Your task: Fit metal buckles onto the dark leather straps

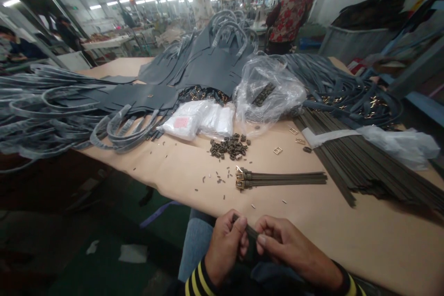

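At the table's near edge, my left hand [229, 239] and my right hand [279, 240] both pinch a narrow dark olive strap [251, 231]. A short stretch of it shows between my fingers; the rest is hidden by my hands. Just beyond lies a small stack of finished-looking olive straps [284, 178] with gold buckles [239, 177] at their left end. Behind that stack sits a pile of small olive loops [229, 147]. A loose gold buckle [278, 151] rests to the right of the pile.
Many long olive straps [367, 162] lie at right under a white wrap. White plastic packets [189, 119] and a clear plastic bag [267, 90] stand behind the loops. Grey bag panels with handles [208, 62] are heaped farther back. Two people stand beyond the table [350, 226].
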{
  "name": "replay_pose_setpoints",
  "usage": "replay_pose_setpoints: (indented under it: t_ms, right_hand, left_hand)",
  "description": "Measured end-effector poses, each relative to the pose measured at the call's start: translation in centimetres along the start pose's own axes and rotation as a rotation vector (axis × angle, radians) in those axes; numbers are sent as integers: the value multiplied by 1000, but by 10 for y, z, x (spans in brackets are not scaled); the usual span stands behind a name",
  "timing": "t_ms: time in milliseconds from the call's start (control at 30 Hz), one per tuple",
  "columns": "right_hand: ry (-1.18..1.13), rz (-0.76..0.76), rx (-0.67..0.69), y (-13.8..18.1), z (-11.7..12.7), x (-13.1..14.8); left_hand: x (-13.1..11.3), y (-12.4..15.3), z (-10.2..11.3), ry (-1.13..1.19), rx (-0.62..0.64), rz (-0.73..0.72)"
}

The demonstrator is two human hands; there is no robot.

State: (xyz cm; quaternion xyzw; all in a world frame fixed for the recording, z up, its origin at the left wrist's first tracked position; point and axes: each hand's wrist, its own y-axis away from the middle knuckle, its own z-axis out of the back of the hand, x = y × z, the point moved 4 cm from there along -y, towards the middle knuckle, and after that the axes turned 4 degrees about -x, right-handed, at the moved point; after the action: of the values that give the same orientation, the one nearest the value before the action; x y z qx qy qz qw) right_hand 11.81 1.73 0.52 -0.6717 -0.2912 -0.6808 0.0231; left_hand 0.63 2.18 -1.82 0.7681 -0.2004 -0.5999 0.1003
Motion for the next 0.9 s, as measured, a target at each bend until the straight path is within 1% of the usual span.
replay_pose_setpoints:
  t_ms: [133, 167, 200, 233, 267, 333, 367, 400, 433, 500, 633, 833, 900]
  right_hand:
    - [-209, 28, 46, -2, -4, -10]
    - [-243, 43, 48, -3, -5, -11]
    - [-258, 53, 45, -4, -6, -12]
    - [-257, 55, 37, -5, -6, -13]
    - [-240, 47, 21, -6, -6, -14]
    - [-193, 24, -13, -7, -5, -14]
    - [-178, 14, -27, -7, -5, -14]
    - [-172, 8, -43, -7, -4, -14]
    - [-172, 7, -55, -7, -3, -13]
    - [-173, 11, -78, -7, -1, -13]
    - [-111, 30, -96, -6, 2, -11]
    - [151, 13, -2, 3, 1, 5]
    - [214, 14, 45, 5, -1, 9]
  left_hand:
    - [10, 3, -11, 229, 125, 200]
    - [11, 3, -12, 248, 138, 240]
    - [11, 3, -12, 240, 126, 248]
    - [9, 2, -10, 198, 83, 211]
    - [6, 1, -5, 123, 8, 132]
    - [-6, 2, 4, -121, -164, -101]
    - [-11, 4, 7, -259, -222, -209]
    - [-16, 7, 7, -382, -242, -289]
    - [-19, 10, 6, -477, -221, -340]
    - [-21, 15, 1, -584, -120, -397]
    - [-25, 23, -3, -662, 40, -441]
    - [-37, 20, 3, -703, 339, -317]
    - [-39, 20, 5, -710, 410, -260]
